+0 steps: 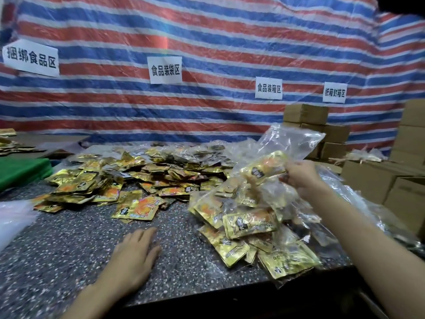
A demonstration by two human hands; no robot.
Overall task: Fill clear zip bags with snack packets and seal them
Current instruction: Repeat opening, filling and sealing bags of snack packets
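Our right hand (299,176) pinches a clear zip bag (296,141) with a gold snack packet (264,166) inside, while our left hand (133,256) lies flat.

The right hand's fingers curl on the bag's lower edge, and the bag rises from them toward twelve o'clock. The left hand rests palm down with straight fingers on the speckled table (69,249) and holds nothing. Just under the right hand, at seven o'clock, filled bags (248,222) lie heaped to the table's near edge, between our two hands. At eleven o'clock from the left hand spreads a heap of loose packets (128,176). Cardboard boxes (372,185) stand at three o'clock from the right hand, and more plastic drapes across them. A green cloth (20,169) lies at nine o'clock, and a striped tarp (207,42) with paper signs (165,69) hangs behind.
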